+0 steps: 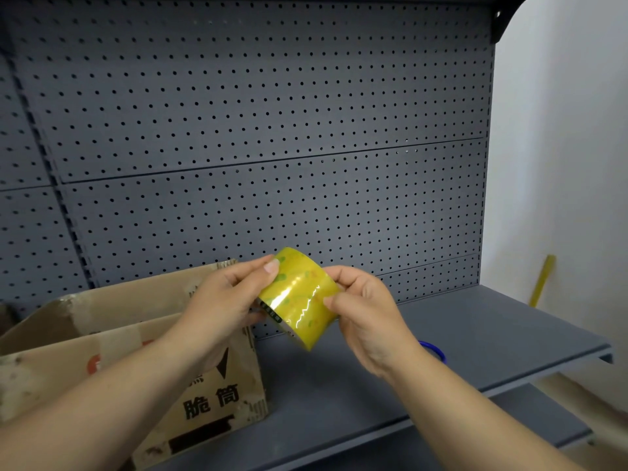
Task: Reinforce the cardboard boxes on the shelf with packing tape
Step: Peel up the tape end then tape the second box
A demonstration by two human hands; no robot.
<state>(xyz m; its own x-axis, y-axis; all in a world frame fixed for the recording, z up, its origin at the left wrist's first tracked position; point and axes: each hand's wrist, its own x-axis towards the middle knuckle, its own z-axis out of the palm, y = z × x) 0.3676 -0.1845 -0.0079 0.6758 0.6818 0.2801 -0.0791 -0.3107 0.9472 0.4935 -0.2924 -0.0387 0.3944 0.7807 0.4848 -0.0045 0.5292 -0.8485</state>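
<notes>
A roll of yellowish clear packing tape [299,297] is held up in front of the shelf between both hands. My left hand [221,300] grips its left side, thumb on the upper rim. My right hand [367,311] pinches the right side, fingertips on the tape's outer surface near a jagged tape end. A worn brown cardboard box [112,338] with open top flaps and black printed characters stands on the grey shelf [441,334] at the lower left, partly behind my left forearm.
A grey perforated back panel [272,130] rises behind the shelf. A blue ring-shaped object [436,351] lies on the shelf behind my right wrist, mostly hidden. A yellow stick [543,280] leans against the white wall at right. A lower shelf shows beneath.
</notes>
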